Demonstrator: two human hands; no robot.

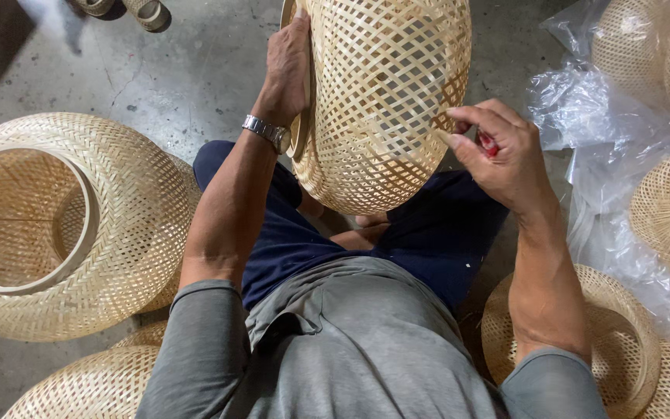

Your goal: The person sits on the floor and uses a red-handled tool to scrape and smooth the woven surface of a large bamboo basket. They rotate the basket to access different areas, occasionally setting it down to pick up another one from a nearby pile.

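A round woven bamboo shade (381, 93) is held up over my lap, its open rim turned to the left. My left hand (287, 66) grips that rim, a metal watch on the wrist. At the shade's right side my right hand (498, 151) is closed around a small red-handled tool (488, 144), with thumb and forefinger pressed against the weave. The tool's tip is hidden by my fingers.
A large woven shade (63, 225) lies on the concrete floor at left, another (94, 384) at bottom left. More shades (622, 341) sit at right and upper right, some on clear plastic sheeting (606, 163). Sandals (129, 9) lie at the top.
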